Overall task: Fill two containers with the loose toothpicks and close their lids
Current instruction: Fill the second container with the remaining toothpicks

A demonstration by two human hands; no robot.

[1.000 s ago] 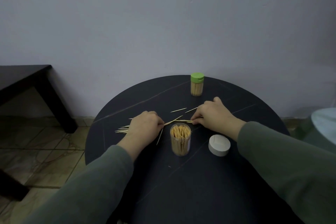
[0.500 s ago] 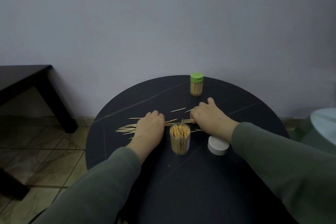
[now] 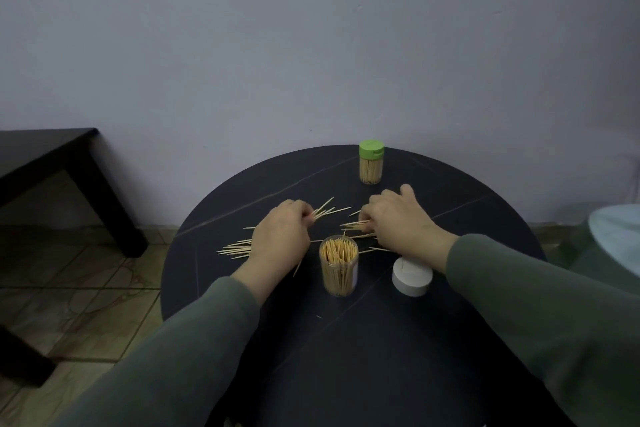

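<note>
Gathering step: left hand (image 3: 280, 236) pinches a small bundle of loose toothpicks (image 3: 232, 249), right hand (image 3: 398, 222) apparently clenched on more beside the open container (image 3: 338, 265) mid-table (image 3: 346, 340); next, drop bundles in, fit white lid (image 3: 412, 277).

On the round dark worktop (image 3: 346, 340) an open jar (image 3: 338, 265) packed with toothpicks stands near centre, its white lid (image 3: 412, 276) lying just right of it. A green-capped jar (image 3: 371, 162) stands at the far edge. The left hand (image 3: 280, 236) pinches a few toothpicks (image 3: 325, 211); the right hand (image 3: 398, 218) curls over loose ones (image 3: 353, 225). More lie at left (image 3: 233, 250).
</note>
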